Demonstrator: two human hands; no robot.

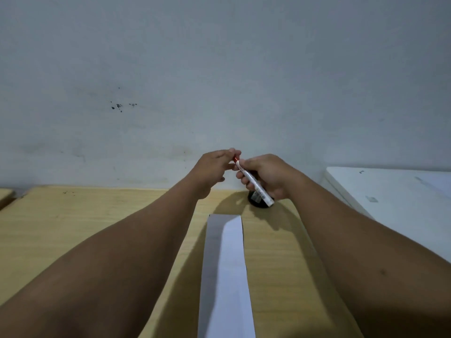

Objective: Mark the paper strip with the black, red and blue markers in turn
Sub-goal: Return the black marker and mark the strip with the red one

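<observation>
A long white paper strip (231, 264) lies on the wooden table (85, 220), running from the near edge toward the wall. Both my hands are raised above its far end. My right hand (266, 176) grips the white barrel of the red marker (253, 182), tilted with its red cap end up and to the left. My left hand (214, 169) pinches that red cap with fingertips. Under my right hand, a dark round holder (258, 203) stands on the table, mostly hidden. The other markers are not visible.
A pale wall with a few dark specks rises right behind the table. A white cabinet or appliance top (390, 193) sits to the right, next to the table. Another wooden surface edge (6, 192) shows at far left.
</observation>
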